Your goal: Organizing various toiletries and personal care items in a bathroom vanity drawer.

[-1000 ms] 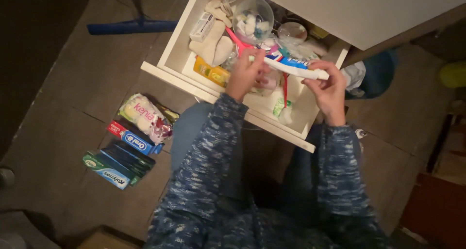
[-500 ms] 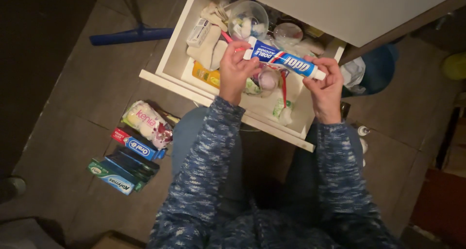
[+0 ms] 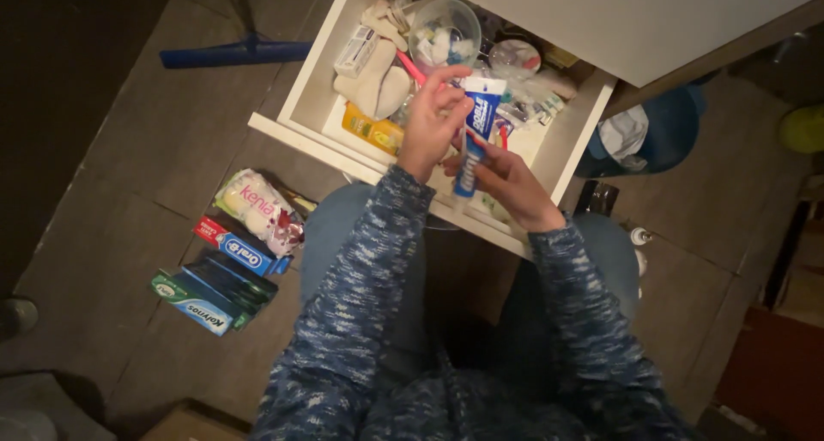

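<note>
I hold a blue, white and red toothpaste tube nearly upright over an open white drawer. My left hand pinches the tube's flat upper end. My right hand grips its lower cap end from below. The drawer beneath is crammed with a clear plastic bowl of small items, a pink-handled tool, a yellow packet, a small white box and cloth pieces.
On the tiled floor to my left lie several toothpaste boxes and a pink-and-white soft pack. A blue broom head lies further back. A blue bin with white paper stands right of the drawer.
The tube has swung from lying level between my hands to standing nearly upright. My right hand moved left and down under it; my left hand stayed at the flat end.
</note>
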